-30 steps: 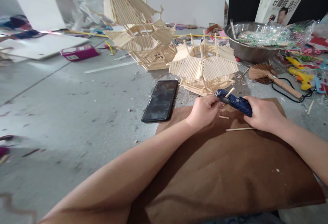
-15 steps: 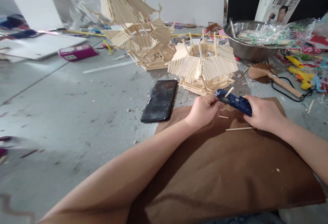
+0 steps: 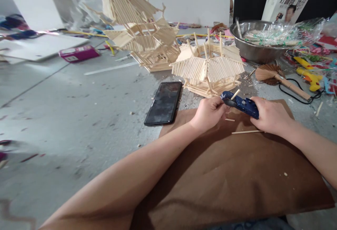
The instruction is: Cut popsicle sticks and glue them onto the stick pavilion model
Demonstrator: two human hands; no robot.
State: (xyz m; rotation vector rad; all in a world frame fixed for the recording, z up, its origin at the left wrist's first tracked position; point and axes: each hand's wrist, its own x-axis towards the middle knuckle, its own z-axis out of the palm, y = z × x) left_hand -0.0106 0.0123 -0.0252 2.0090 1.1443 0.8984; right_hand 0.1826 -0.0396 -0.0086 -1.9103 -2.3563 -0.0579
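My right hand (image 3: 272, 115) is wrapped round the handle of a blue hand cutter (image 3: 243, 105) with a dark jaw, which points left. A thin wooden stick (image 3: 236, 94) stands tilted at the cutter's jaw, its upper end showing above. Close against the jaw, my left hand (image 3: 210, 113) is closed in a pinch on the stick's lower part, mostly hidden by the fingers. Below the hands, a short stick piece (image 3: 230, 120) and a longer loose stick (image 3: 246, 132) lie over brown paper (image 3: 237, 173).
Just beyond my hands stands a stick-built roofed model (image 3: 207, 69), with a taller stick pagoda (image 3: 142, 37) behind it. A black phone (image 3: 163, 103) lies to the left. At right are a metal bowl (image 3: 259, 52), a brown folded fan (image 3: 283, 82) and a yellow glue gun (image 3: 312, 79).
Almost nothing differs. Both hands, the cutter and the stick keep their places, with only a very slight shift of the view.
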